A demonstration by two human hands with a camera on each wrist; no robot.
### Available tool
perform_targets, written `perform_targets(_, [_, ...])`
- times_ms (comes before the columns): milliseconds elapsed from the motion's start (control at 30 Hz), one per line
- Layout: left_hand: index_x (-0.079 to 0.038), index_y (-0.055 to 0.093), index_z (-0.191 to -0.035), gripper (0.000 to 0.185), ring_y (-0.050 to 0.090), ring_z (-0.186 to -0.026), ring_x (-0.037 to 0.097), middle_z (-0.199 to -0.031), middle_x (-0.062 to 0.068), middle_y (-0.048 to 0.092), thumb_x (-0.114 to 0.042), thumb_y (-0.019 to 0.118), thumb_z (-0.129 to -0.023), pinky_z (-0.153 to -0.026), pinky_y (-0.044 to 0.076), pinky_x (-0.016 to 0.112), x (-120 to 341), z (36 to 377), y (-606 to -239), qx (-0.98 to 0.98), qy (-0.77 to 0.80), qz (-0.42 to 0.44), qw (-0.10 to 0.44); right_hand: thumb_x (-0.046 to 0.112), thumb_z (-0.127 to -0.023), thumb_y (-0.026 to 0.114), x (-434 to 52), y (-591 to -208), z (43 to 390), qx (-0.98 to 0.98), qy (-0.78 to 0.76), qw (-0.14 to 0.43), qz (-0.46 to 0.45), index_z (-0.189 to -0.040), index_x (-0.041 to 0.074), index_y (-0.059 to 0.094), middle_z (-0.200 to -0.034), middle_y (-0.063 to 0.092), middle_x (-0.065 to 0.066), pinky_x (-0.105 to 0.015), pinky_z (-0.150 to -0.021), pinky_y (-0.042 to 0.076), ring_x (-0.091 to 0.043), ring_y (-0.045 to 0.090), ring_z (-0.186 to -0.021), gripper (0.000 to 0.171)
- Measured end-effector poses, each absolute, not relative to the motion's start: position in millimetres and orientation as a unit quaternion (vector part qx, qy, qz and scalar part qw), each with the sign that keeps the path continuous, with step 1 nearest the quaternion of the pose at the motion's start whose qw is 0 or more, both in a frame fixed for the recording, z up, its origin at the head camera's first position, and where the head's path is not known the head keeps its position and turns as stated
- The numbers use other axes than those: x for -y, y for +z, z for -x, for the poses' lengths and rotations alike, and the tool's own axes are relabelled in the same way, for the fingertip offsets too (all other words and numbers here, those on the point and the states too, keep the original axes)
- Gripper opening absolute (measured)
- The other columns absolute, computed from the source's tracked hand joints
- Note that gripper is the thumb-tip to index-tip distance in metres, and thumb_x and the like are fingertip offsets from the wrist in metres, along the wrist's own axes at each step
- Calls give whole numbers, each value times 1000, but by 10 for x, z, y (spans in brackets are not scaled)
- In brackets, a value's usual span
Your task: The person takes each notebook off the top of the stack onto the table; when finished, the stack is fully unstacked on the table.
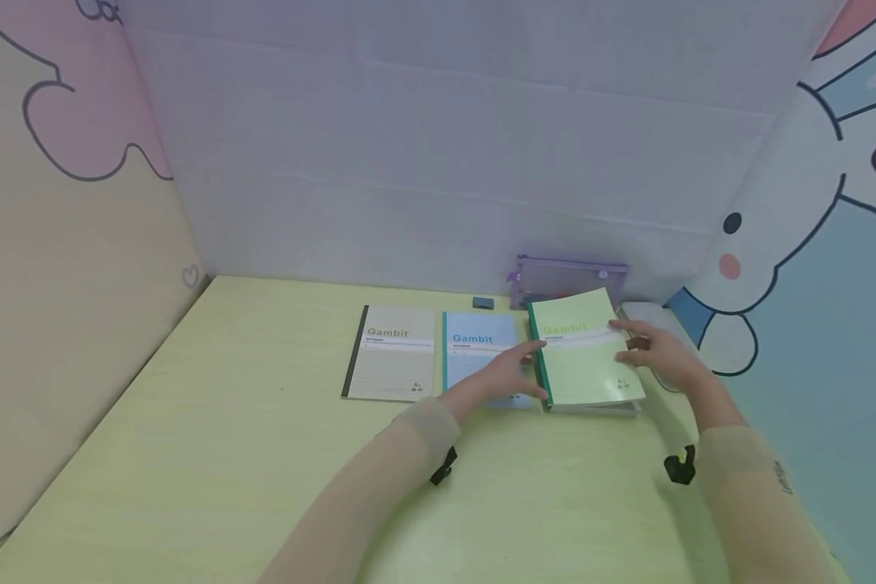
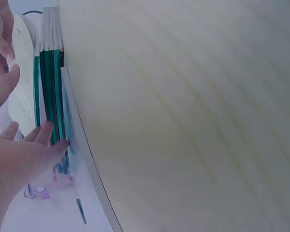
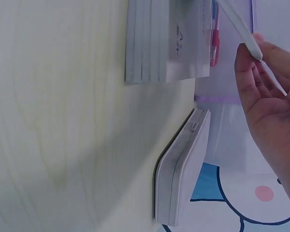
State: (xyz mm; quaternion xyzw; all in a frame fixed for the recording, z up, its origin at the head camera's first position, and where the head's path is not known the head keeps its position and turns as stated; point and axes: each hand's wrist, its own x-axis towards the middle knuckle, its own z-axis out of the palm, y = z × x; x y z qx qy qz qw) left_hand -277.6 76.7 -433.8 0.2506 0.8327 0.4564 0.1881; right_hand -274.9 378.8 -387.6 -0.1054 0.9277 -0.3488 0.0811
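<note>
A green notebook with a dark green spine lies tilted on top of a stack of notebooks, its right side raised. My right hand pinches the raised edge between thumb and fingers; the right wrist view shows a gap beneath it. On the other side, my left hand has its fingers spread and touches the green spines of the stack. My left forearm and hand partly cover a blue notebook lying flat just left of the stack.
A grey notebook with a black spine lies further left. Behind the stack, a purple mesh pouch leans at the wall, with a small blue block to its left. A white case lies right of the stack, near the right wall.
</note>
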Motion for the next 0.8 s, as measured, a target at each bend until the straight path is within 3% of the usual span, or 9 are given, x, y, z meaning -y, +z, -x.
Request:
perform_targets(267, [-26,30,-148,89,50,-124,19,-148,2,37,-15,80,-75,-93,48,33,-670,2808,-4288,-787,542,-215,200,35,-88,66,-3691,-3769,2757,-925,-357,72,108,-147,15,36,-152,25,-18,-23,-84,46,-34,48,-119,68])
perform_targets(467, [-22,34,-147,85,58,-108,16,-143,4,41,-10,79,-76,-81,52,27,-581,2893,-4281,-770,579,-203,177,31,-88,66,-3575,-3690,2756,-924,-355,59,128,-147,14,36,-152,26,-18,-12,-80,44,-32,50,-114,68])
perform_targets(700, [-22,34,-147,82,62,-89,9,-140,4,44,-8,77,-78,-76,51,26,-409,2977,-4100,-760,597,-201,160,34,-88,66,-3415,-3527,2735,-924,-357,61,120,-147,20,35,-151,33,-10,-25,-88,47,-30,50,-119,68])
perform_targets(800, [-22,34,-147,81,62,-87,11,-140,4,44,-6,75,-79,-76,51,26,-332,2996,-4018,-752,608,-199,160,34,-88,66,-3346,-3476,2719,-918,-376,57,113,-146,25,37,-141,44,-7,-20,-82,48,-24,52,-113,65])
